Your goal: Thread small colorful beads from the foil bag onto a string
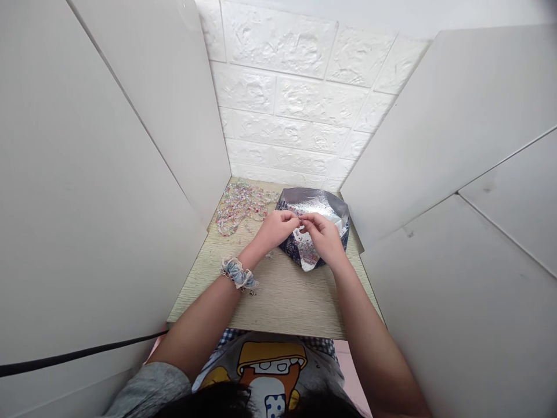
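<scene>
My left hand point(274, 229) and my right hand point(322, 238) meet above a foil-lined pouch point(311, 203), their fingertips pinched together. Whatever they pinch is too small to make out. The pouch has a navy patterned outside and a crinkled silver inside, with small sparkling beads point(308, 252) lying in it below my right hand. To the left of my left hand, a loose tangle of pale pink and clear bead strands point(239, 208) lies on the desk. A denim-blue scrunchie point(238, 273) circles my left wrist.
The light wood-grain desk point(278, 296) is narrow, with white panels point(108, 174) rising on both sides and a white brick-pattern wall point(282, 116) behind. A few stray beads lie near the pouch. A black cable point(73, 354) crosses the lower left.
</scene>
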### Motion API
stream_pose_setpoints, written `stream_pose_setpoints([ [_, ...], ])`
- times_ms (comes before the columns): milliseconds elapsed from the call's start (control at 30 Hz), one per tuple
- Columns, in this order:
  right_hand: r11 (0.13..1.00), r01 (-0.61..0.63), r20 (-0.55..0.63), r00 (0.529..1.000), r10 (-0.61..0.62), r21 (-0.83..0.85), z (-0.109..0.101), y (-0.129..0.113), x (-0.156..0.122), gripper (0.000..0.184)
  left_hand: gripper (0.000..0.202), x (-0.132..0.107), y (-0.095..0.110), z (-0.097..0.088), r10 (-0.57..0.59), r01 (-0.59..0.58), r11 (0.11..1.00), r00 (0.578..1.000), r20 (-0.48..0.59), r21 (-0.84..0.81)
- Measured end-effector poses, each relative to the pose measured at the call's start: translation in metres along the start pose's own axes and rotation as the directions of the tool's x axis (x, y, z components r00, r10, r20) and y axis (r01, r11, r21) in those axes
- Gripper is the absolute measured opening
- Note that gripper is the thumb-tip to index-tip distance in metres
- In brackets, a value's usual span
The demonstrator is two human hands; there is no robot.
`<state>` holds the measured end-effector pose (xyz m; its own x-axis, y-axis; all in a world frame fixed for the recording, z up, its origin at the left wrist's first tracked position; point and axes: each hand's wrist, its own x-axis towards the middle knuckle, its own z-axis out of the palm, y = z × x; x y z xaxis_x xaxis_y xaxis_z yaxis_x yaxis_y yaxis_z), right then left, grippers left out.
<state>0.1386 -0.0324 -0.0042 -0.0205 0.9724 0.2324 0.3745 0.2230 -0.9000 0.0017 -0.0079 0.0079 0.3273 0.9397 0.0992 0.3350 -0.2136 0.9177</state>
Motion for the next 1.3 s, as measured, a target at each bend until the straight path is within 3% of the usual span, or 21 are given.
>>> stream_pose_setpoints([
  [333,1.0,0.006,0.0,1.0,-0.006,0.0,0.0006,-0.0011,-0.0003,0.018,0.028,-0.0001,0.0018,0.0006,-0.021,0.021,0.999,1.0,0.005,0.027],
  [567,0.999,0.019,-0.041,0.999,-0.021,-0.044,-0.0011,-0.0013,0.0,0.019,0.037,-0.0002,0.0004,-0.0004,0.025,-0.025,0.999,0.999,0.021,0.029],
  [967,1.0,0.011,-0.081,0.997,-0.012,-0.018,-0.0019,0.0029,0.0021,0.019,0.033,0.0001,0.0008,-0.0008,0.051,-0.051,0.996,0.999,0.012,0.077],
  [1100,0.996,0.008,-0.109,0.994,-0.017,-0.083,-0.0029,0.0019,0.0015,0.017,0.034,-0.0004,0.0007,0.0,0.049,-0.051,0.996,0.999,0.02,0.076],
  [1300,0.962,0.095,-0.096,0.988,-0.123,-0.257,-0.0048,0.0025,0.0006,0.013,0.033,-0.001,0.0008,0.0009,0.025,-0.027,0.994,1.0,0.017,0.102],
])
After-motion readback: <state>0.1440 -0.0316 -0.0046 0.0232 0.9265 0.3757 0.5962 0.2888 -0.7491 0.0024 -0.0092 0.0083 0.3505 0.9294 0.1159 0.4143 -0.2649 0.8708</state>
